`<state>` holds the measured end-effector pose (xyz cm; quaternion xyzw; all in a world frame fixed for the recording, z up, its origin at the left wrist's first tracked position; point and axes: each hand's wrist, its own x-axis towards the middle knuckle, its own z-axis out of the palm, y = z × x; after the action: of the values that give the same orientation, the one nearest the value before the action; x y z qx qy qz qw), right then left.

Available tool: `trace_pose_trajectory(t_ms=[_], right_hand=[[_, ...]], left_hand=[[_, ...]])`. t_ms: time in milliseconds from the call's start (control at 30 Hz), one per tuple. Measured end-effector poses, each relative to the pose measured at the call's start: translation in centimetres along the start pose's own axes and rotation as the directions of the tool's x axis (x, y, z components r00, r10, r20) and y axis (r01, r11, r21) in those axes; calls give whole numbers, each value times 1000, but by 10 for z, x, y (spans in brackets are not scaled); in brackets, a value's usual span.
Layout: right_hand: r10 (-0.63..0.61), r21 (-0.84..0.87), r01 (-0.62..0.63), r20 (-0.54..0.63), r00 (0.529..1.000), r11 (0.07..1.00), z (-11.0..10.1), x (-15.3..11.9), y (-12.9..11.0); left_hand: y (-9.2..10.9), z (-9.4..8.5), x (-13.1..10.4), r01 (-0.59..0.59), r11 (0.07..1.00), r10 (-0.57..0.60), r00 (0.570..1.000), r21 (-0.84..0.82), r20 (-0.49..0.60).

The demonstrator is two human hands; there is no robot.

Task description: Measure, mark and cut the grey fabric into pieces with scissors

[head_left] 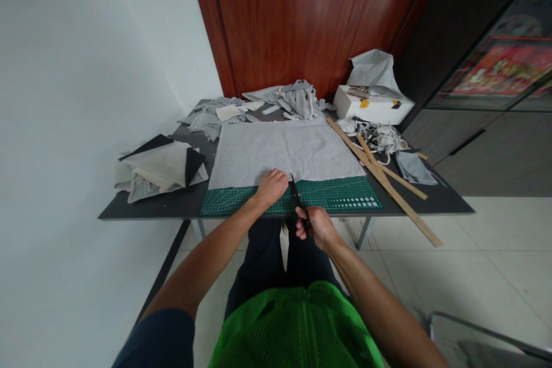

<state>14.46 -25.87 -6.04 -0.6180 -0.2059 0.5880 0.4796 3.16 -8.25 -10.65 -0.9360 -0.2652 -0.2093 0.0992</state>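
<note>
A light grey cloth lies spread on the table, its near edge over a green cutting mat. My left hand is at that near edge, fingers curled and closed on the cloth beside a line running up its middle. Black-handled scissors are in my right hand, fingers wrapped round the handles just off the table's front edge. The blades point away from me, and their tips reach the cloth's edge just right of my left hand. How far the blades are parted is too small to tell.
Folded grey and black fabric lies at the left. Fabric scraps are heaped along the back. Two crossed wooden rulers lie at the right, one jutting past the front edge. Behind them are tangled strips and a white box.
</note>
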Motion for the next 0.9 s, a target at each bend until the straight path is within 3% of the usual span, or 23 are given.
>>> trace_pose_trajectory(t_ms=[333, 900], right_hand=[[44, 19, -45, 42, 998, 999, -3, 4, 3], [19, 17, -20, 75, 997, 1000, -3, 38, -11]], left_hand=[[0, -1, 0, 6, 1000, -6, 1000, -15, -3], [0, -3, -1, 19, 998, -20, 1000, -63, -23]])
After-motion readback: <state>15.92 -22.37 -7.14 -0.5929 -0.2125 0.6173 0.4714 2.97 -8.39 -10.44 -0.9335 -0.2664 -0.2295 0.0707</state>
